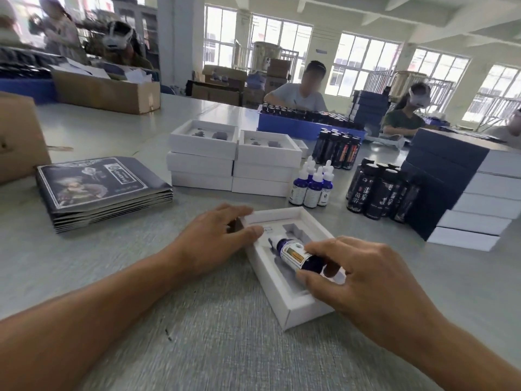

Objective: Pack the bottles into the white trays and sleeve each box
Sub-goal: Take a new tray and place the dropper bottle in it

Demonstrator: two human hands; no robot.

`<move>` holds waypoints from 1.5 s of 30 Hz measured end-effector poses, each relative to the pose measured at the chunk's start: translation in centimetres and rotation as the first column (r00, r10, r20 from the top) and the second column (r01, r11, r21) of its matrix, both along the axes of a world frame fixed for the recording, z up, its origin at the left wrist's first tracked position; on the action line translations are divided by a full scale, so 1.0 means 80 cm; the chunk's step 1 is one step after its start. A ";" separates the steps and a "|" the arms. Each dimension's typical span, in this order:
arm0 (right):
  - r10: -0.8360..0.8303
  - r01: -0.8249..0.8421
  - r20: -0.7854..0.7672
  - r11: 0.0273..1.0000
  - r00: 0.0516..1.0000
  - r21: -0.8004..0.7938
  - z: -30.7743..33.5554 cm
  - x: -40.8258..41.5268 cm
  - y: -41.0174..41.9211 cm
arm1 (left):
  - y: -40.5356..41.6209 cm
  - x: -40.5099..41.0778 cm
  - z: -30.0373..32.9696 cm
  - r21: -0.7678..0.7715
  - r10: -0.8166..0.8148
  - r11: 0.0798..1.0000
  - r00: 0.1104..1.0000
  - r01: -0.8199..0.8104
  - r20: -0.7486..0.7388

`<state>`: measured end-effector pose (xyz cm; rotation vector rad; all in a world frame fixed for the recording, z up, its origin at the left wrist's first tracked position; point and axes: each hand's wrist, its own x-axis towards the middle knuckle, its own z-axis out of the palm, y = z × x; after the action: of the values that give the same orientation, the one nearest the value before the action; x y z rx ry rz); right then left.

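Observation:
A white tray [284,301] with shaped cut-outs lies on the grey table just in front of me. My right hand [363,280] grips a blue dropper bottle [296,253] lying on its side, held over the tray's left cut-out. My left hand [217,238] rests against the tray's far left corner, fingers on its rim. The right cut-out shows no bottle. Beyond the tray stand several blue dropper bottles [313,187] with white caps, and two groups of dark bottles [380,193] [337,148]. A pile of flat dark printed sleeves [101,187] lies to the left.
Two stacks of white trays [234,162] stand behind the work spot. Finished dark-sleeved boxes [462,193] are piled at the right. Cardboard cartons [107,91] sit at the far left. A blue crate of bottles [307,122] and several seated people are across the table.

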<state>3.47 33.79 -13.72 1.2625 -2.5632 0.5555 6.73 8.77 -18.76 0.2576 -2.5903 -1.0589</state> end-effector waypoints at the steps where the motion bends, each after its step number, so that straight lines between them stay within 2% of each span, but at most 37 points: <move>1: 0.005 -0.005 0.009 1.000 1.000 0.004 -0.001 0.000 -0.001 | 0.000 0.000 0.000 -0.001 -0.003 1.000 1.000 0.003 0.007; 6: 0.032 -0.035 0.096 0.999 0.995 0.027 -0.004 -0.006 -0.001 | 0.001 0.001 0.002 0.027 -0.017 0.999 1.000 0.017 0.017; 15: 0.094 -0.085 0.205 0.995 0.974 -0.056 -0.007 -0.014 0.003 | 0.001 0.001 0.002 0.035 -0.012 0.999 1.000 0.012 0.013; 24: 0.104 -0.089 0.264 0.994 0.959 -0.070 -0.010 -0.019 0.002 | 0.001 0.001 0.001 0.032 -0.006 0.999 1.000 0.006 0.007; 32: 0.099 -0.102 0.293 0.995 0.951 -0.005 -0.010 -0.025 0.002 | 0.001 0.001 0.001 0.020 -0.006 1.000 1.000 0.006 0.011; 36: 0.089 -0.127 0.321 0.987 0.943 0.098 -0.005 -0.024 0.004 | 0.002 0.001 0.002 0.015 -0.004 1.000 1.000 0.003 0.015; 40: 0.093 -0.156 0.268 0.962 0.959 0.222 -0.003 -0.015 0.005 | 0.004 0.001 0.003 0.010 0.011 1.000 1.000 -0.011 0.015; 42: 0.112 -0.164 0.236 0.963 0.965 0.214 -0.005 -0.011 0.008 | 0.006 0.001 0.004 0.018 0.009 1.000 1.000 -0.010 0.019; 45: 0.130 -0.166 0.271 0.979 0.954 0.115 -0.016 -0.005 0.017 | 0.007 0.002 0.004 0.023 0.006 1.000 1.000 -0.007 0.018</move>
<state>3.03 35.15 -15.02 1.5314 -2.7779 0.6236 6.90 9.31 -18.42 0.2823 -2.5927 -1.0897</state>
